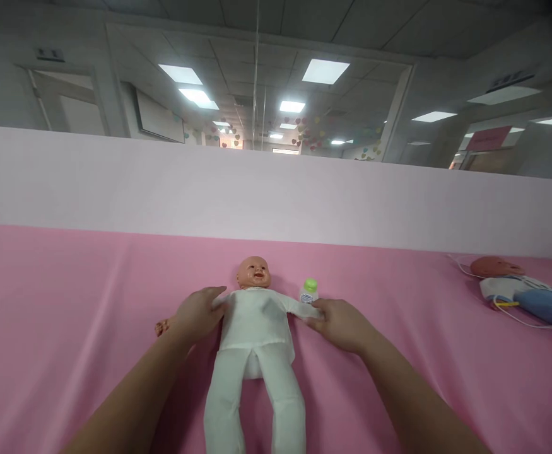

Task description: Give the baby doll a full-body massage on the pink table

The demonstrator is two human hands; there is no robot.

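A baby doll (257, 321) in a white cloth top and white trousers lies on its back, its head away from me and its legs toward me. My left hand (200, 315) is closed on the doll's sleeve at the left side; the doll's small bare hand (162, 326) shows past my wrist. On the other side, my right hand (339, 323) pinches the end of the opposite sleeve (301, 308), which is stretched outward. Just behind my right fingers stands a small clear bottle (309, 292) with a green cap.
Pink cloth (91, 302) with soft folds covers the surface. A second doll (531, 293) in blue and white clothing, with a white cord about it, lies at the far right. A low white wall (276, 195) runs along the back, with glass above it.
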